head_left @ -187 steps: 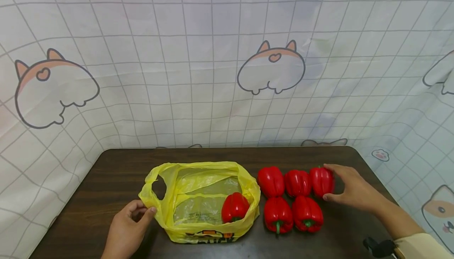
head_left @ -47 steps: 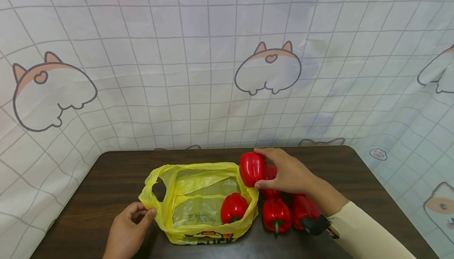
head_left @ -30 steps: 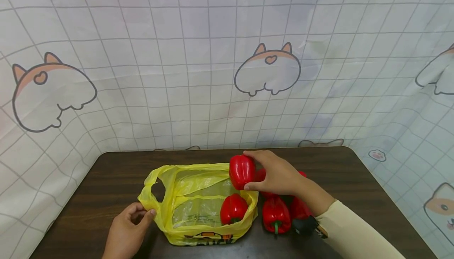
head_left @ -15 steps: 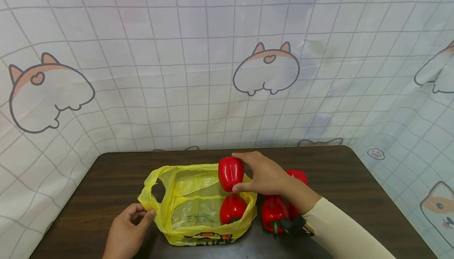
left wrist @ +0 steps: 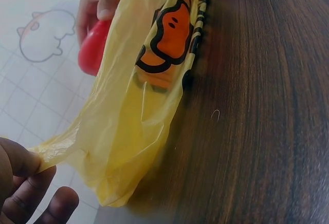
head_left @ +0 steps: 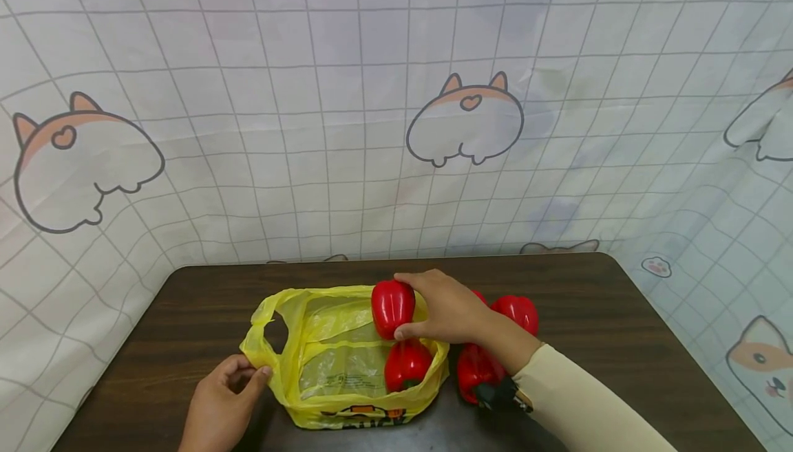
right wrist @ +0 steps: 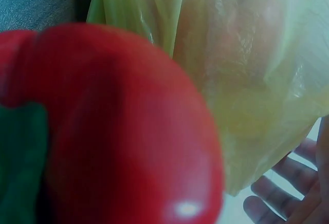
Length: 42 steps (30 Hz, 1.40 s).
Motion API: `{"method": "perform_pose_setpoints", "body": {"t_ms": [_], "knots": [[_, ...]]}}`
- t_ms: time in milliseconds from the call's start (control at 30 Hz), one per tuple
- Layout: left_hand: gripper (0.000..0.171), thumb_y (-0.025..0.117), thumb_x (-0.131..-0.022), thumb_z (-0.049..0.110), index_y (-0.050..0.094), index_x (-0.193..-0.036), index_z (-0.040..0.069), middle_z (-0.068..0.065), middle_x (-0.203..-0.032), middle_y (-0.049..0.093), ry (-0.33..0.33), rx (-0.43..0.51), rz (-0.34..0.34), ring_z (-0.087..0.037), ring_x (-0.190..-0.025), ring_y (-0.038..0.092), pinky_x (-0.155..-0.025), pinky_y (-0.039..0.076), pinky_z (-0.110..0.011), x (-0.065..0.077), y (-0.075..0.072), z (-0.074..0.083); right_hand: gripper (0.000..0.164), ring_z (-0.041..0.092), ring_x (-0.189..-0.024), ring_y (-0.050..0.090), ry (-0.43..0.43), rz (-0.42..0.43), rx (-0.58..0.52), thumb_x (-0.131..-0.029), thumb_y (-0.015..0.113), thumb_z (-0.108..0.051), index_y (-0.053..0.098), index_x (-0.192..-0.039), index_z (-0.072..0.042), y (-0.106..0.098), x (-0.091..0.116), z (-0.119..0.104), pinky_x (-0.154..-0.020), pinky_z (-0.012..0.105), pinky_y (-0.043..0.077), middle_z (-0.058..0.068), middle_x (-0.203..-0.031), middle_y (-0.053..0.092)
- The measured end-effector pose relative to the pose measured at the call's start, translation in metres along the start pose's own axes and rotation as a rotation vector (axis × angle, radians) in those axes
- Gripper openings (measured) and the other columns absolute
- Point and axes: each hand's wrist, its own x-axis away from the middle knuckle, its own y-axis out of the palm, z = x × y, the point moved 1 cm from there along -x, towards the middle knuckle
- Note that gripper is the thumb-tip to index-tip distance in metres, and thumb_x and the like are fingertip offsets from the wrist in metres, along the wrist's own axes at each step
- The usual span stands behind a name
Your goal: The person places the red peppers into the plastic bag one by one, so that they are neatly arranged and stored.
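In the head view my left hand pinches the left handle side of a yellow plastic bag, whose mouth is spread wide. My right hand grips a red bell pepper between thumb and fingers, over the right half of the bag's mouth. Below it another bell pepper lies in the bag's right side. The left wrist view shows the thumb and fingers pulling the thin plastic taut. In the right wrist view, the hand's fingers appear beyond the bag, the held pepper hidden.
More red bell peppers stand right of the bag on the dark wooden table: one at the back, one in front, others partly or wholly behind my right arm. A close pepper fills much of the right wrist view. A patterned cloth hangs behind.
The right hand has taken the rightmost bell pepper from the back row, carried it left over the bag, and lowered it slightly. The left hand keeps its hold on the bag.
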Motion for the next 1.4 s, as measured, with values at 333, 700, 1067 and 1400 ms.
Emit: {"method": "perform_pose_setpoints", "body": {"t_ms": [333,700,1067,1400], "knots": [[0.034,0.071,-0.099,0.036,0.068,-0.111,0.004,0.0,-0.093,0.073,0.003,0.008,-0.003,-0.017,-0.088,0.066,-0.07,0.049,-0.035,0.0,0.0,0.0,0.091,0.024,-0.124,0.053,0.083,-0.017,0.032,-0.078,0.085,-0.054,0.048,-0.154,-0.019,0.002,-0.001,0.006,-0.089,0.044,0.052,0.001,-0.133,0.062],[0.033,0.071,-0.099,0.037,0.069,-0.11,0.005,0.001,-0.094,0.073,0.012,-0.006,0.007,-0.021,-0.093,0.067,-0.069,0.05,-0.035,0.001,0.0,0.001,0.089,0.029,-0.129,0.051,0.092,-0.029,0.086,-0.076,0.089,-0.045,0.051,-0.15,-0.014,0.003,0.001,0.013,-0.098,0.049,0.049,0.005,-0.138,0.061],[0.035,0.071,-0.098,0.037,0.068,-0.11,0.004,0.0,-0.092,0.072,0.016,0.002,0.008,-0.016,-0.086,0.065,-0.069,0.049,-0.034,0.001,0.0,0.0,0.077,0.032,-0.135,0.048,0.066,-0.034,0.09,-0.081,0.085,-0.043,0.056,-0.146,-0.011,-0.002,0.006,0.012,-0.109,0.053,0.039,0.006,-0.143,0.059],[0.037,0.072,-0.098,0.037,0.068,-0.111,0.003,0.001,-0.092,0.072,0.015,0.01,-0.001,-0.016,-0.085,0.064,-0.068,0.049,-0.033,0.0,0.0,0.0,0.071,0.033,-0.136,0.047,0.07,-0.008,0.096,-0.085,0.083,-0.041,0.058,-0.144,-0.01,-0.014,0.017,0.013,-0.11,0.053,0.038,0.007,-0.143,0.059]]}}
